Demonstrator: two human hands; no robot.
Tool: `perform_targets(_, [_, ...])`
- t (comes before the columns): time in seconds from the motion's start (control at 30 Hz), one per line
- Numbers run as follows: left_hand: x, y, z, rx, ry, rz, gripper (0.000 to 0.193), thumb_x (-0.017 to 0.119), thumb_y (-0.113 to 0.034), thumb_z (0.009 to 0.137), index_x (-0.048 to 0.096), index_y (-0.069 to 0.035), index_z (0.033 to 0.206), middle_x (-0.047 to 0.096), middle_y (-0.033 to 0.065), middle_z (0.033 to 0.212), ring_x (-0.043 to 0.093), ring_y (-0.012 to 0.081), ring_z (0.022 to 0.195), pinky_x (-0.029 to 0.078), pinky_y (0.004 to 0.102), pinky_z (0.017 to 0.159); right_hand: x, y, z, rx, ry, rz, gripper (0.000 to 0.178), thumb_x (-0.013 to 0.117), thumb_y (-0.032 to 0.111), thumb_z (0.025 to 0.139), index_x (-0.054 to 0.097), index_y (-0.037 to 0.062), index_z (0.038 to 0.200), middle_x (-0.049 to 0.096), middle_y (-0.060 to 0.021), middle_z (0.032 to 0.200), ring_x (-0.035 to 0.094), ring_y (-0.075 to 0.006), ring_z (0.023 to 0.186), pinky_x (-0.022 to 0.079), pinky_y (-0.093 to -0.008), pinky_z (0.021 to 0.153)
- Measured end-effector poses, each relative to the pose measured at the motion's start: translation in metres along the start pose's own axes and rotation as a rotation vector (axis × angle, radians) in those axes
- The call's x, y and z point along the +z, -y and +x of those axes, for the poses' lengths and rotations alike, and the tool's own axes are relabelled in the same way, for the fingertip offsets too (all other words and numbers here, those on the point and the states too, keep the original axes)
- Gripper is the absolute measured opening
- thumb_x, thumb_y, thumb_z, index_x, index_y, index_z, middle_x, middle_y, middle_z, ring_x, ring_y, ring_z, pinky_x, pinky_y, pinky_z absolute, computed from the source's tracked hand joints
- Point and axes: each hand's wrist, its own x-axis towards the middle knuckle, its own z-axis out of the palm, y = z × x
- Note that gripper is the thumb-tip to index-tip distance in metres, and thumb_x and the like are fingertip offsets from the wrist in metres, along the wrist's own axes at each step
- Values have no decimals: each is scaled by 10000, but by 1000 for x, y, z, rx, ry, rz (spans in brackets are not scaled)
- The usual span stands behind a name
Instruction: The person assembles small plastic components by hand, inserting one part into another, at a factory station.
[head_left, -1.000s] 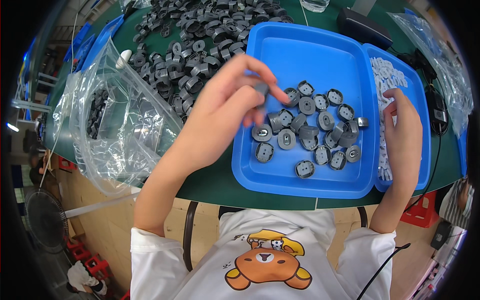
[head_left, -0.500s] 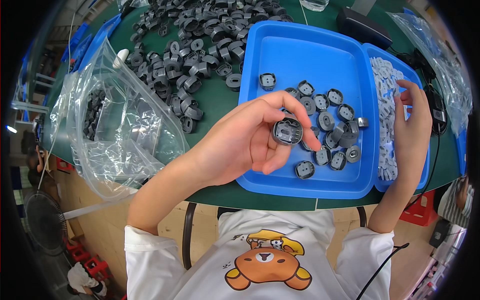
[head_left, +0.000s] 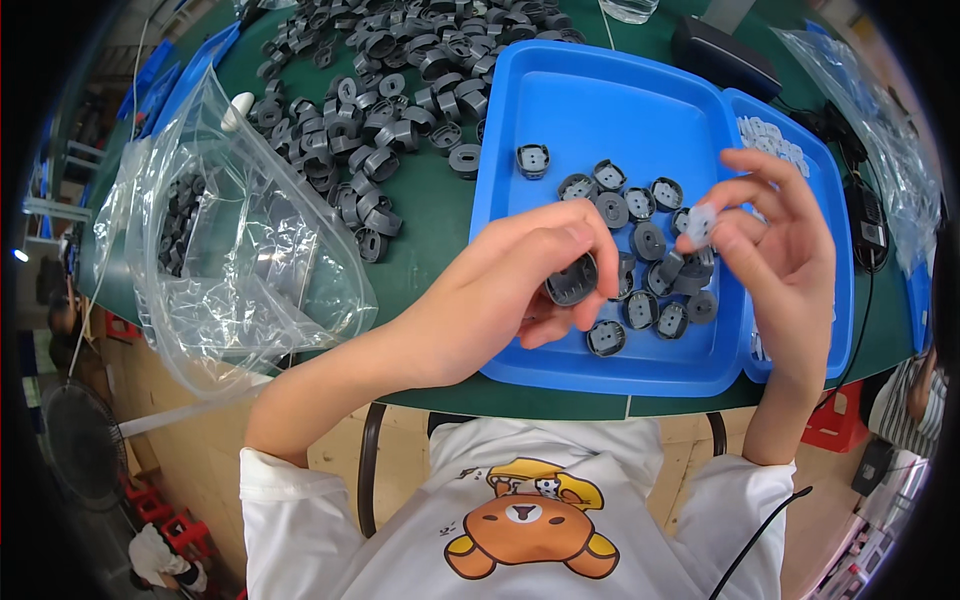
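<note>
L hand [head_left: 510, 290] pinches a dark grey cap [head_left: 572, 280] w/ thumb + fingers, just over the blue tray [head_left: 560, 130]. R hand [head_left: 775, 235], close beside it, grips a small whitish insert [head_left: 702, 222]. Loose grey caps [head_left: 650, 265] lie in tray below/between both hands, on green bench [head_left: 430, 215].

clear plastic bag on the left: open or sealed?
Open. The clear plastic bag has its mouth gaping toward the pile of grey parts, with more grey parts lying inside it.
</note>
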Motion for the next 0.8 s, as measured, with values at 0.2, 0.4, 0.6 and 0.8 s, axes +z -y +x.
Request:
perform_targets(0.2, [3, 4, -1, 18, 53, 165, 235, 413, -248, 961, 517, -47, 895, 509, 28, 691, 383, 47, 513, 270, 181, 456, 14, -4, -6, 30, 156, 77, 398, 586, -95, 786, 476, -70, 1168, 556, -98, 924, 597, -159, 855, 491, -277, 772])
perform_targets(0.4, [5, 2, 0, 9, 122, 175, 200, 450, -227, 960, 522, -47, 910, 507, 12, 704, 380, 35, 535, 276, 176, 467, 14, -10, -7, -396, 213, -294, 425, 688, -113, 692, 540, -49, 1086, 544, -85, 927, 567, -172, 864, 462, -297, 802])
perform_targets(0.6, [3, 10, -3, 85, 107, 284, 196, 516, -234, 949, 497, -43, 908, 522, 9, 754, 472, 46, 668, 359, 210, 549, 18, -16, -7, -578, 224, -391, 593, 760, -90, 629, 494, -38, 1156, 543, -101, 944, 562, -166, 824, 469, -289, 747])
perform_targets(0.8, [6, 10, 0, 164, 140, 302, 109, 463, -173, 950, 453, -68, 976, 459, -13, 814, 384, 34, 654, 309, 187, 553, 17, -14, -8, -614, 255, -322, 721, 780, -81, 608, 411, -31, 1226, 578, -110, 880, 584, -174, 792, 476, -295, 731])
